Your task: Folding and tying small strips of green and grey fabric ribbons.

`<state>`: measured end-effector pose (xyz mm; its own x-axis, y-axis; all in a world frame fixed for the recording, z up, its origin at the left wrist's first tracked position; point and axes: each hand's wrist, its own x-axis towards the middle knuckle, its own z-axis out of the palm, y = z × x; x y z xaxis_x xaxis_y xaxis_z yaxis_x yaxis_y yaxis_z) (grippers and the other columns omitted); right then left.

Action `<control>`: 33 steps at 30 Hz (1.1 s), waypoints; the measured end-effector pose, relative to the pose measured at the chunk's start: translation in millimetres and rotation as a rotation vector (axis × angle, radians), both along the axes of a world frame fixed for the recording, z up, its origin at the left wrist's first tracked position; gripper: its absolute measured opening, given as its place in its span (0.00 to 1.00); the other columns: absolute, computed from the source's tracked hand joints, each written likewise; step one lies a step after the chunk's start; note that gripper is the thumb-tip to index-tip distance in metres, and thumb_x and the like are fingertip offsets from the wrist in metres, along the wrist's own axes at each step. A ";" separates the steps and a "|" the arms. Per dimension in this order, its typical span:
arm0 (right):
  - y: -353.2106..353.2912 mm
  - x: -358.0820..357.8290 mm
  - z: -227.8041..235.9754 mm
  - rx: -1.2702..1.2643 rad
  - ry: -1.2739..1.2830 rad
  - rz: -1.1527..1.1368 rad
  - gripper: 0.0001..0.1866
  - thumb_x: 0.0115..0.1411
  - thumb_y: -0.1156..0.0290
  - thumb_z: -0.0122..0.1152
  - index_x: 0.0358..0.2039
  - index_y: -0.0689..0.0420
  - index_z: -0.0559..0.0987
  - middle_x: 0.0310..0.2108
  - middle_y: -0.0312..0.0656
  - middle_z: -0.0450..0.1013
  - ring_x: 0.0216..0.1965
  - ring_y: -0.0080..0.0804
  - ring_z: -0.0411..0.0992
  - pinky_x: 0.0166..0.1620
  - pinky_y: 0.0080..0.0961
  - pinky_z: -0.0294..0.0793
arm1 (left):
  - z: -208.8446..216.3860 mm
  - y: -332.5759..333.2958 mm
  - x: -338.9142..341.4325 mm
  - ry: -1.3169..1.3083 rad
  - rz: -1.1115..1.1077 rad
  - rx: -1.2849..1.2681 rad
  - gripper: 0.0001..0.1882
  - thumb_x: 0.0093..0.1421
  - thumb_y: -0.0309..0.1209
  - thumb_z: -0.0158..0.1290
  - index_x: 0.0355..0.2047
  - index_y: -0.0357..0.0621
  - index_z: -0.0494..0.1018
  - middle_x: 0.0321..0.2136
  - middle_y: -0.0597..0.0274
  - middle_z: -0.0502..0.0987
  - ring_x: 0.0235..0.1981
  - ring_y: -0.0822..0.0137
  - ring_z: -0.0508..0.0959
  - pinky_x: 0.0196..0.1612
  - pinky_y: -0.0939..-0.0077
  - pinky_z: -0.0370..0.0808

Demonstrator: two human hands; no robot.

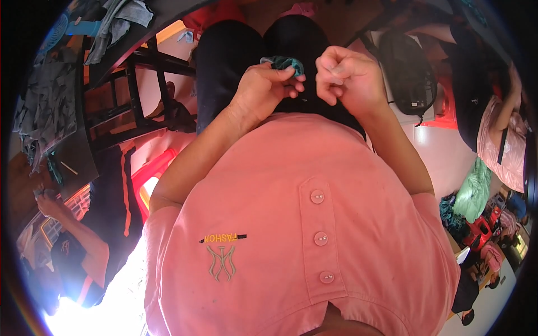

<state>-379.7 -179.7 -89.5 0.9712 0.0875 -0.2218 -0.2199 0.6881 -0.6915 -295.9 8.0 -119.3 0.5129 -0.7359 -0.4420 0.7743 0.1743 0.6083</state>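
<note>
Above my lap, my left hand (262,88) is closed on a small gathered piece of dark green and grey fabric (287,64), thumb on top and the cloth showing beyond the fingertips. A short way to the right, my right hand (352,78) is raised with its fingers curled in and thumb and fingertips together. Anything between those fingertips is too small to make out. The hands are apart from each other, over my dark trousers (230,56).
To the left, a dark table (78,143) carries a heap of grey-green cloth pieces (45,103). A black frame (131,92) stands beside my legs. A black backpack (408,73) is at the right by a red stool (446,103). Other people sit on both sides.
</note>
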 end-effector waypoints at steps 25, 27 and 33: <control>14.2 -12.2 -43.5 -1.293 -0.337 -0.287 0.04 0.53 0.75 0.53 0.26 0.60 0.76 0.26 0.44 0.73 0.26 0.39 0.74 0.29 0.33 0.71 | 23.8 -4.3 -12.6 -0.088 -0.189 -0.110 0.07 0.59 0.27 0.54 0.34 0.36 0.74 0.29 0.57 0.76 0.28 0.64 0.74 0.32 0.72 0.68; 18.8 -17.2 -39.1 -1.132 -0.313 -0.406 0.04 0.52 0.76 0.56 0.29 0.61 0.77 0.25 0.43 0.72 0.27 0.33 0.73 0.29 0.28 0.70 | 15.9 -4.6 -10.5 -0.079 -0.162 -0.081 0.06 0.59 0.27 0.54 0.33 0.36 0.74 0.28 0.57 0.76 0.28 0.64 0.74 0.32 0.72 0.68; 17.2 -18.4 -3.8 -1.121 -0.377 -0.304 0.04 0.49 0.81 0.60 0.28 0.62 0.76 0.24 0.41 0.71 0.26 0.28 0.71 0.29 0.22 0.69 | 5.3 -4.2 -8.7 -0.004 -0.072 -0.002 0.04 0.58 0.24 0.55 0.31 0.34 0.76 0.26 0.56 0.77 0.25 0.63 0.76 0.29 0.72 0.71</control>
<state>-398.1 -162.4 -93.3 0.9386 -0.2129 0.2716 0.1886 -0.3424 -0.9204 -304.6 3.8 -113.9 0.4600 -0.7723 -0.4382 0.7826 0.1194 0.6110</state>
